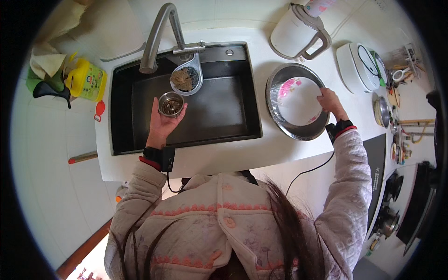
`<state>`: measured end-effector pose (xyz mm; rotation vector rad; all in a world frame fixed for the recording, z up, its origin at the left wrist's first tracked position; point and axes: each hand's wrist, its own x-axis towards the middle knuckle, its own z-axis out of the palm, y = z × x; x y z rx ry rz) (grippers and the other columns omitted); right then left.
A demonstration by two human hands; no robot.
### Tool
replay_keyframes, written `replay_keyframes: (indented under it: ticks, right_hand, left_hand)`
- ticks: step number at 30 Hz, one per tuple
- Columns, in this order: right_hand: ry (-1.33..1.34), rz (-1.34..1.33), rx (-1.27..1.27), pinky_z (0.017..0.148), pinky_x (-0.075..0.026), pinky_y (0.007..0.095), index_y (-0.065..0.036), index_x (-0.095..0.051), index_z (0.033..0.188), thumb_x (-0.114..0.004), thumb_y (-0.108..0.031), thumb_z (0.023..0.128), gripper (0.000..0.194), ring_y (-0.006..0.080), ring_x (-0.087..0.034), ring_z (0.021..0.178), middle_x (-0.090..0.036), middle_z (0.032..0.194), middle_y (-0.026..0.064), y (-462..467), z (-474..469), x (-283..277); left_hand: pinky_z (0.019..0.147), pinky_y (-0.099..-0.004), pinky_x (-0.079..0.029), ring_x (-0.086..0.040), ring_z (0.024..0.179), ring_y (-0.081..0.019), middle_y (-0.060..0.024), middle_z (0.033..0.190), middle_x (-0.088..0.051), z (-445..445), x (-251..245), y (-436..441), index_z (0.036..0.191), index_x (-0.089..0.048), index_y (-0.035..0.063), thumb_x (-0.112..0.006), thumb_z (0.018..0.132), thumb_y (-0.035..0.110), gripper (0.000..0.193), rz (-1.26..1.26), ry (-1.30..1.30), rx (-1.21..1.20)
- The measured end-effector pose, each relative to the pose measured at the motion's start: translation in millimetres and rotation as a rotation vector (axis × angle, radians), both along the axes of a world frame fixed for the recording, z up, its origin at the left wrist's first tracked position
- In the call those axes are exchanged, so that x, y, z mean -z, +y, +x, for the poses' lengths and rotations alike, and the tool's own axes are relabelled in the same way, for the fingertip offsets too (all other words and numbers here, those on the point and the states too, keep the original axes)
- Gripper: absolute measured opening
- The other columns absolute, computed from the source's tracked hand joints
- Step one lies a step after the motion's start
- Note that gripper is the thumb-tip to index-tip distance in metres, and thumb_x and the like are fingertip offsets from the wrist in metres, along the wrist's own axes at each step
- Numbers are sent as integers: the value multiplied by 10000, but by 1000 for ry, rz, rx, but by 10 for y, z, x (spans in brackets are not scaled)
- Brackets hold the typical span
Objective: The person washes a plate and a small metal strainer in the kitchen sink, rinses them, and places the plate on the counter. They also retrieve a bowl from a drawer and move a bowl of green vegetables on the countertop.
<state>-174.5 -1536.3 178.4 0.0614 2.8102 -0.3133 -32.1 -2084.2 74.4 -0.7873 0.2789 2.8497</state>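
Note:
My left hand (163, 122) holds a small round metal sink strainer cup (171, 104) over the front left of the dark sink (210, 105). Wet brown residue or slots show in its bottom; I cannot tell which. My right hand (330, 102) grips the right rim of a white plate (300, 105) with pink flowers. That plate lies tilted inside a stainless steel basin (297, 135) on the counter right of the sink. Clear plastic film or water glints at the plate's left side. Under the faucet (161, 38), a white holder (197, 78) carries a brown sponge-like pad and a dark scouring pad.
An electric kettle (294, 33) stands behind the basin, and a white rice cooker (357, 68) to its right. A yellow detergent jug (86, 79) is left of the sink, near a red cap (100, 108). A black cooktop (376, 168) lies at the right.

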Motion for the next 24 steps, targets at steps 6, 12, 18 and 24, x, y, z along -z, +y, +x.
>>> replay_keyframes:
  ticks: [6, 12, 18, 24]
  right_hand:
    - [195, 192, 8, 761, -515, 441, 21, -596, 966, -490, -136, 775, 269, 380, -647, 810, -646, 847, 253, 162, 192, -87]
    - [-136, -634, 300, 539, -544, 345, 3, -600, 1048, -538, -124, 794, 291, 187, -648, 720, -647, 809, 69, -105, 268, 507]
    - [-177, -753, 420, 448, -456, 208, -50, -571, 1124, -544, -163, 848, 299, 106, -559, 615, -619, 820, 16, -224, 492, 498]
    - [-74, -831, 410, 409, -431, 197, -28, -562, 1057, -529, -165, 872, 233, 77, -496, 495, -574, 713, 9, -401, 744, 5]
  left_hand:
    - [983, -513, -410, -433, 1213, -437, -217, 1317, -453, -86, 64, 63, 1320, -403, 40, -570, 881, 489, 650, 49, 0, 79]
    - [981, -510, -404, -438, 1227, -415, -198, 1324, -459, -57, 160, 105, 1327, -407, 60, -527, 902, 498, 621, -3, 25, 171]
    - [1021, -526, -363, -460, 1208, -417, -181, 1291, -509, -38, 139, 171, 1290, -456, 55, -513, 918, 463, 555, 27, 65, 210]
    - [1013, -522, -367, -470, 1195, -407, -177, 1287, -513, -97, 168, 285, 1295, -460, 57, -474, 932, 459, 543, 77, 40, 308]
